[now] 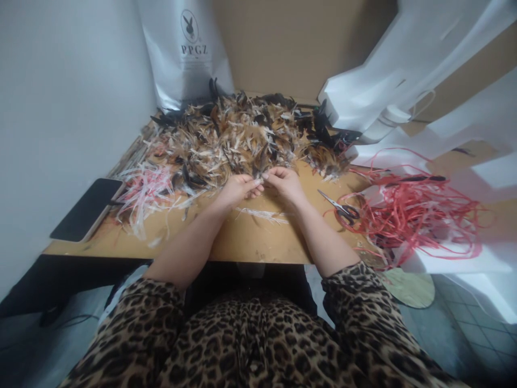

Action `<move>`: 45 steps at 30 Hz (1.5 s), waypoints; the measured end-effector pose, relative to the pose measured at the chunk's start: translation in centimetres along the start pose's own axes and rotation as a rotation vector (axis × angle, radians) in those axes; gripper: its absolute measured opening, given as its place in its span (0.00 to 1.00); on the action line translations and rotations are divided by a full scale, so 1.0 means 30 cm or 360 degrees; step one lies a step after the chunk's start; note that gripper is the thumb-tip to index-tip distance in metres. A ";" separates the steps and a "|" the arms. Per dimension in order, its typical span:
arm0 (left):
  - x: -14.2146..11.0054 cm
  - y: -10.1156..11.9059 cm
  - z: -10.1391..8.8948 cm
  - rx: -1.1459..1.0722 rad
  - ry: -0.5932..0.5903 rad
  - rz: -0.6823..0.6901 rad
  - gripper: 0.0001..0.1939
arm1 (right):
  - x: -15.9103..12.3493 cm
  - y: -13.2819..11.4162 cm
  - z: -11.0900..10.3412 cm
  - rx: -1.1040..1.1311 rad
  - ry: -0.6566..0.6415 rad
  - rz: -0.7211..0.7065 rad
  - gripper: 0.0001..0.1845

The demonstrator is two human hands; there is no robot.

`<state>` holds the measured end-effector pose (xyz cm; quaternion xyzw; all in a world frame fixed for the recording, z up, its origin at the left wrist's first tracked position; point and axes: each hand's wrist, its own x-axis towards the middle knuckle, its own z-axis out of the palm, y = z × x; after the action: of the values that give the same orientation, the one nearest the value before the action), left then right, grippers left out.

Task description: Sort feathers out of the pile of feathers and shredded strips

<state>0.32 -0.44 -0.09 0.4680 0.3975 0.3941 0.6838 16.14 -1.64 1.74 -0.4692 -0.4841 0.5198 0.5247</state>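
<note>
Leaning over the wooden worktop (258, 249), I face a broad feather heap (238, 137) across its far side, with a white bag (189, 70) standing behind. On my right spreads a tangle of red strands (424, 215); on my left a pink-and-white bundle (147, 186) lies beside a dark-screened phone (91, 207). At the heap's near edge, my left hand (241, 189) and right hand (284, 184) come together, thumbs and fingers pinching. Open-bladed or closed I cannot tell, but scissors (347, 212) lie right of them, and thin white strands (262, 214) lie just below. Between my fingertips sits a small piece (261, 178), too tiny to identify.
</note>
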 end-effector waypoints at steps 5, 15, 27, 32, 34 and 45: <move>0.008 -0.010 -0.005 0.0058 -0.0004 0.0004 0.10 | 0.003 0.011 0.005 -0.0015 0.0036 0.0005 0.19; 0.003 -0.008 -0.005 0.0066 0.0002 0.0016 0.11 | 0.007 0.039 0.023 0.0228 0.0025 0.0094 0.20; 0.007 -0.002 -0.008 -0.0032 0.0078 0.0093 0.10 | 0.021 0.022 -0.015 0.0142 0.0042 0.0031 0.17; 0.015 0.024 -0.030 -0.0251 0.0256 0.0218 0.08 | 0.054 0.022 -0.122 -0.0294 0.0298 -0.0162 0.12; 0.015 0.036 -0.036 -0.0290 0.0302 0.0237 0.08 | 0.061 0.039 -0.142 -0.0469 0.0266 -0.0151 0.10; 0.018 0.049 -0.049 -0.0414 0.0343 0.0328 0.07 | 0.052 0.087 -0.063 -0.1591 -0.0100 -0.0631 0.09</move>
<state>-1.06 0.89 0.86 0.3691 0.3641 0.5579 0.6480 17.76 0.00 -1.00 -0.5456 -0.7672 0.1306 0.3108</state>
